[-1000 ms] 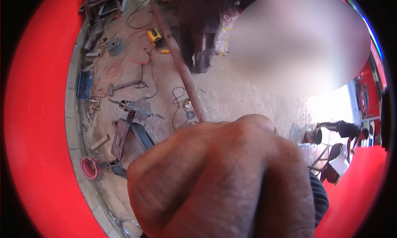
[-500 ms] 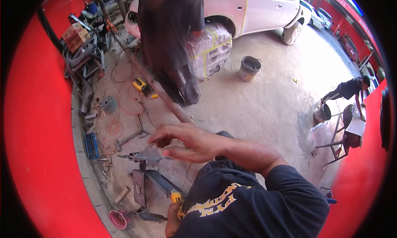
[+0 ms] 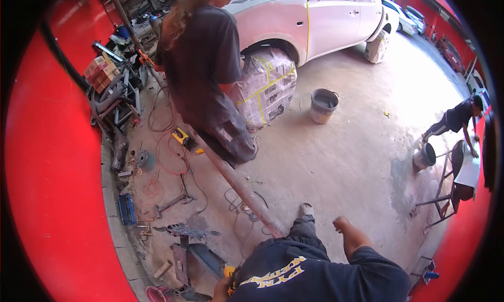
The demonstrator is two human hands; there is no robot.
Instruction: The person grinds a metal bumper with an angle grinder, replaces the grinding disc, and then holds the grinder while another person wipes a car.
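Note:
At the bottom edge, my left hand [image 3: 220,290] is closed around a yellow-and-black power tool [image 3: 229,272], which my shirt and the frame's edge partly hide. Beside the tool are a dark metal stand [image 3: 181,265] and a dark flat panel [image 3: 206,260]. My right hand [image 3: 341,225] hangs out to the right over the concrete floor. Its fingers look curled in, and nothing shows in them. Between my hands, a long rusty pipe [image 3: 231,178] slants toward my legs.
Ahead, a person [image 3: 202,65] kneels by a wrapped wheel [image 3: 270,86] of a partly masked car [image 3: 328,21]. A bucket [image 3: 323,113] stands on the floor. Cables, a blue tray [image 3: 126,208] and metal parts line the left wall. Another person [image 3: 457,118] bends over a panel [image 3: 469,165] at right.
My right arm has swung from across my front out to the right. My view has shifted, so the surroundings sit lower. The kneeling person shows more fully.

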